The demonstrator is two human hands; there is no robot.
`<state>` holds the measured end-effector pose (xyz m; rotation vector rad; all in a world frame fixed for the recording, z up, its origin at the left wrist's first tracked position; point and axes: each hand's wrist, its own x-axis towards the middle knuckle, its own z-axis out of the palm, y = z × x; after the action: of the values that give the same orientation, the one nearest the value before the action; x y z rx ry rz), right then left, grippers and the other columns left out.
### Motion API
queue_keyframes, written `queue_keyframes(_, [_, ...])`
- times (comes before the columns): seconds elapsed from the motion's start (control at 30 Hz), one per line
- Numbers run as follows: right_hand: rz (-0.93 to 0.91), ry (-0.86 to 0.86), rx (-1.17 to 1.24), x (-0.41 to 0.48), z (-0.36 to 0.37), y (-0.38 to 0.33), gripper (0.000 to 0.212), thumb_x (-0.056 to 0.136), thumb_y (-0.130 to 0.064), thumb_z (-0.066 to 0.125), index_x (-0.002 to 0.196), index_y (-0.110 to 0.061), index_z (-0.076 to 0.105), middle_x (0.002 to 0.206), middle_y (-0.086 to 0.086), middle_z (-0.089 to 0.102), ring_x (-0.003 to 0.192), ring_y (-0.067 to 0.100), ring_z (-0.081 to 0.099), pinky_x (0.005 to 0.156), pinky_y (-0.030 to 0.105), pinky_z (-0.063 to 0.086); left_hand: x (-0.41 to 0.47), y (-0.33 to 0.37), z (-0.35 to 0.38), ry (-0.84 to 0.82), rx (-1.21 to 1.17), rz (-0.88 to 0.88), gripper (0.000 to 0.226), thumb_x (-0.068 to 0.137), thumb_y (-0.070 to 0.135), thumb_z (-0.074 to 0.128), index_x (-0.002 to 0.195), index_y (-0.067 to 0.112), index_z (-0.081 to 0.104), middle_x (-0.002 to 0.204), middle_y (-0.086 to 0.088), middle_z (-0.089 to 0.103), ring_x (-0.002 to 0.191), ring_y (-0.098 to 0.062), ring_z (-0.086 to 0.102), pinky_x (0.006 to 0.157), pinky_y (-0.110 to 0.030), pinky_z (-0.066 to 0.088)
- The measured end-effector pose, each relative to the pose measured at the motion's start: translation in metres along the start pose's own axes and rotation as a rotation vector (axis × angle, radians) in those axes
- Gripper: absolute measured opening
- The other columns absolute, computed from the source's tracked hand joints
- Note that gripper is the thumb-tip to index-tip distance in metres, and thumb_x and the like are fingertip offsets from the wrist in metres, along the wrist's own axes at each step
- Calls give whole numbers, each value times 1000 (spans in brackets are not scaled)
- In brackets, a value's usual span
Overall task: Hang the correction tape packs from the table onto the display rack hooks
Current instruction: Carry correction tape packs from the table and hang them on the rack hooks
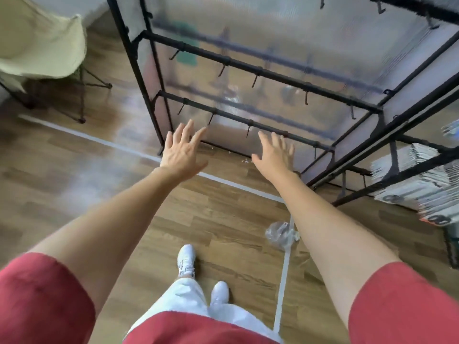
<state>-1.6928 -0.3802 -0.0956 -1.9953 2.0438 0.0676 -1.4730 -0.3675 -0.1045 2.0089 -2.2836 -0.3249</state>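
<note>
Between packs: I have my left hand [182, 150] and right hand [274, 155] both spread flat and holding nothing, reaching toward the lowest bar of the display rack [248, 124] at frame centre, whose hooks [249, 130] all look bare. Packs [409, 175] that I take for the correction tape hang packed at the right edge; no surface shows in frame, so I judge the next move is turning to fetch one. Open floor [74, 182] at left gives room; the rack's frame crowds the right.

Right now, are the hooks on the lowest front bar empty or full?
Empty: the hooks on the lowest bar carry no packs.
</note>
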Motion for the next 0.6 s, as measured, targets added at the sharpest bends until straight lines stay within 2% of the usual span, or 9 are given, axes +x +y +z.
queue_keyframes(0.33, [-228, -68, -23, 4, 29, -144, 63, 99, -34, 44, 153, -26, 13, 160, 10, 8, 148, 29, 3, 117, 50, 0, -58, -127, -20, 18, 0, -251, 78, 92, 44, 54, 153, 27, 9, 160, -9, -3, 147, -30, -3, 118, -46, -1])
queue_keyframes(0.6, [-356, -62, -110, 15, 48, -282, 64, 99, -36, 44, 153, -27, 11, 160, 11, 9, 147, 30, 5, 117, 50, 0, -104, -260, -50, 68, -45, -443, 76, 93, 44, 53, 153, 26, 11, 161, -9, -2, 147, -30, -3, 118, -46, 0])
